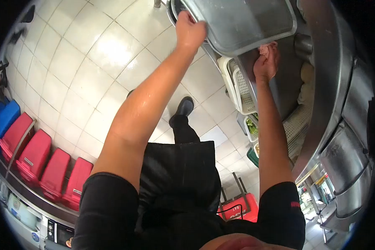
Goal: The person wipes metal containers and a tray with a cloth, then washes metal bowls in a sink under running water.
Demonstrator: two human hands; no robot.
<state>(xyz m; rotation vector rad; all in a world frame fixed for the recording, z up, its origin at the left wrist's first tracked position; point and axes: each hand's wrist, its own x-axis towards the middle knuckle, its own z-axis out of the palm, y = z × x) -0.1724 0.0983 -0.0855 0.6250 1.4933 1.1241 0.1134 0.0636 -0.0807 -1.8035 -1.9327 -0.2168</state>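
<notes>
A large translucent rectangular plastic container (250,27) is tilted over the steel counter at the top of the view. My left hand (190,31) grips its left edge, with the fingertips hidden behind the rim. My right hand (267,62) is closed just below the container's near edge, over the dark steel surface. Something pinkish shows at its fingertips, too unclear to name. Part of a round metal rim (171,14) shows behind my left hand.
White perforated baskets (243,89) stand below the counter edge, near a container of green leaves (252,126). Another perforated tray (298,129) lies right of my forearm. Red bins (34,154) and a blue bin (4,118) line the left side. A red crate (239,208) sits behind me.
</notes>
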